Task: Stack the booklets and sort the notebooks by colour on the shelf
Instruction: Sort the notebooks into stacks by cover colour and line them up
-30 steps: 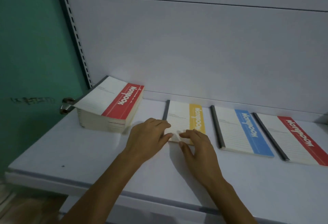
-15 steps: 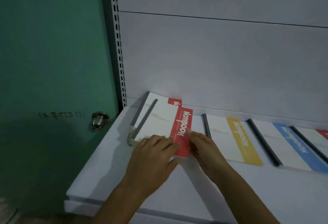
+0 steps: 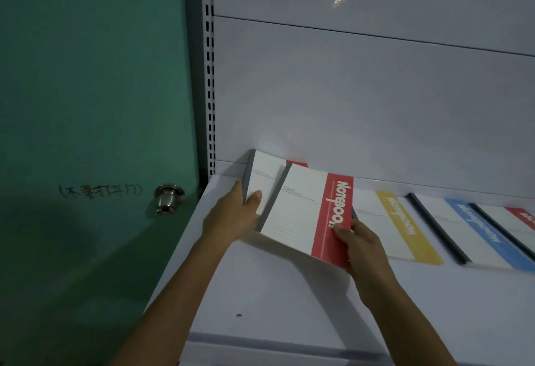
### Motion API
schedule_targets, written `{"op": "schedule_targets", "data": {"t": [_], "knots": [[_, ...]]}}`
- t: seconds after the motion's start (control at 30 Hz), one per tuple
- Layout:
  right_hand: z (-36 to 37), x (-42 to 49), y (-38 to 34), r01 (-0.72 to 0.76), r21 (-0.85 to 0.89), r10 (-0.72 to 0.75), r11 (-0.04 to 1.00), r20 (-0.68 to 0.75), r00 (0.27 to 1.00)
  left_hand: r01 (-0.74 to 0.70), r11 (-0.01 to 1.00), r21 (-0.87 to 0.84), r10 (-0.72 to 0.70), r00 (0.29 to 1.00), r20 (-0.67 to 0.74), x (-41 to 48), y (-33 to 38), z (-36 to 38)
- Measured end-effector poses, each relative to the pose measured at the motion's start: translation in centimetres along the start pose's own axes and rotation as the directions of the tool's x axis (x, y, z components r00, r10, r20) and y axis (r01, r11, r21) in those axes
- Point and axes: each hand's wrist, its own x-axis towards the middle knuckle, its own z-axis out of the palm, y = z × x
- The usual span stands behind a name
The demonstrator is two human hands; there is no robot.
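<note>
A red-striped notebook [image 3: 307, 215] is lifted and tilted over the left end of the white shelf [image 3: 275, 302]. My right hand [image 3: 359, 244] pinches its near right corner, thumb on the red stripe. My left hand [image 3: 234, 215] grips the grey spine edge of the red notebook stack [image 3: 260, 174] behind it, thumb on the top cover. To the right lie a yellow-striped notebook [image 3: 405, 226], a blue-striped notebook [image 3: 477, 232] and another red-striped one [image 3: 521, 215] at the frame edge.
A green door [image 3: 86, 105] with a metal knob [image 3: 168, 197] stands left of the shelf. A slotted upright [image 3: 210, 76] marks the shelf's left end. The white back panel [image 3: 376, 90] rises behind the notebooks.
The top red notebook has come off the stack and swung toward me and to the right. My right hand now holds its corner; my left hand has moved onto the stack's spine edge.
</note>
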Motion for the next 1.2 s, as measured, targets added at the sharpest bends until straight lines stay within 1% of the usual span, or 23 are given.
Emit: {"op": "schedule_targets", "data": {"t": [0.07, 0.1, 0.17, 0.23, 0.27, 0.33, 0.43, 0.5, 0.57, 0.67, 0.77, 0.83, 0.97, 1.1, 1.2], "knots": [[-0.4, -0.2, 0.1, 0.016, 0.047, -0.014, 0.999, -0.048, 0.999, -0.028, 0.999, 0.037, 0.029, 0.999, -0.025, -0.3, 0.1, -0.4], [-0.5, -0.3, 0.2, 0.023, 0.070, -0.018, 0.997, -0.069, 0.997, -0.043, 0.997, 0.071, 0.047, 0.997, -0.061, -0.5, 0.2, -0.7], [-0.7, -0.5, 0.3, 0.039, 0.110, -0.027, 0.993, -0.103, 0.994, -0.082, 0.979, 0.185, 0.116, 0.977, -0.182, -1.0, 0.5, -1.3], [-0.7, -0.7, 0.5, 0.049, 0.143, -0.030, 0.988, -0.134, 0.991, -0.114, 0.949, 0.293, 0.207, 0.928, -0.309, -1.7, 0.6, -2.0], [-0.7, -0.9, 0.6, 0.059, 0.158, -0.035, 0.986, -0.152, 0.988, -0.135, 0.949, 0.285, 0.239, 0.898, -0.369, -2.1, 0.7, -2.3], [-0.8, -1.3, 0.8, 0.084, 0.194, -0.049, 0.977, -0.180, 0.983, -0.199, 0.963, 0.181, 0.261, 0.856, -0.446, -2.9, 1.2, -2.9], [-1.3, -2.2, 0.6, 0.147, 0.258, -0.102, 0.955, -0.182, 0.978, -0.315, 0.948, 0.045, 0.298, 0.831, -0.470, -4.4, 2.3, -2.7], [-2.0, -2.7, 0.1, 0.188, 0.290, -0.144, 0.938, -0.167, 0.975, -0.388, 0.920, -0.060, 0.322, 0.833, -0.450, -5.9, 3.5, -1.9], [-3.0, -3.3, -0.2, 0.224, 0.292, -0.176, 0.930, -0.182, 0.967, -0.438, 0.877, -0.198, 0.334, 0.852, -0.404, -7.4, 4.6, -0.3], [-5.9, -4.4, 0.2, 0.252, 0.268, -0.190, 0.930, -0.236, 0.953, -0.461, 0.819, -0.341, 0.358, 0.876, -0.324, -9.8, 6.6, 3.2], [-10.2, -5.9, 1.2, 0.230, 0.242, -0.161, 0.943, -0.275, 0.948, -0.464, 0.770, -0.438, 0.393, 0.886, -0.248, -12.6, 9.3, 7.4], [-13.7, -7.2, 1.9, 0.224, 0.216, -0.149, 0.950, -0.318, 0.936, -0.442, 0.764, -0.470, 0.397, 0.896, -0.197, -14.4, 11.1, 10.3], [-22.2, -10.7, 3.6, 0.215, 0.232, -0.110, 0.949, -0.396, 0.912, -0.388, 0.781, -0.489, 0.420, 0.906, -0.049, -18.2, 14.3, 17.6], [-30.2, -14.4, 5.2, 0.181, 0.229, -0.054, 0.957, -0.471, 0.880, -0.326, 0.757, -0.567, 0.405, 0.914, 0.015, -23.9, 18.3, 24.1], [-35.0, -16.9, 7.1, 0.140, 0.209, -0.017, 0.968, -0.502, 0.865, -0.257, 0.713, -0.653, 0.389, 0.919, 0.062, -28.1, 20.0, 28.6]]}}
